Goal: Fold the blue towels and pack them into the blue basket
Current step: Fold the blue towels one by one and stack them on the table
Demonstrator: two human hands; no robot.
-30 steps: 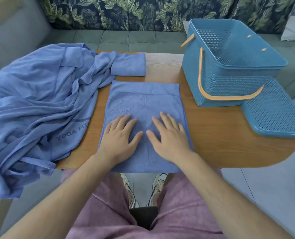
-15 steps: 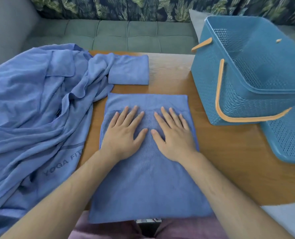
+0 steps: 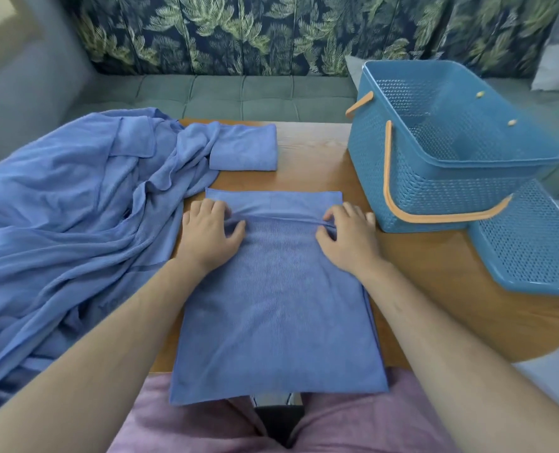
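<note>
The blue towel (image 3: 271,305) is laid flat on the worktop (image 3: 435,305), its near edge overhanging toward the lap. A raised ridge near its far end is pinched at both sides, with the grip of the left hand (image 3: 206,237) and right hand (image 3: 347,237) clamped on the fabric. The fold is judged best drawn toward the near edge with both ends level and corners matched, then pressed flat. The fabric is smooth, fine-ribbed and uniformly blue. A smaller folded towel (image 3: 244,148) lies beyond, and the blue basket (image 3: 435,197) stands empty to the right.
</note>
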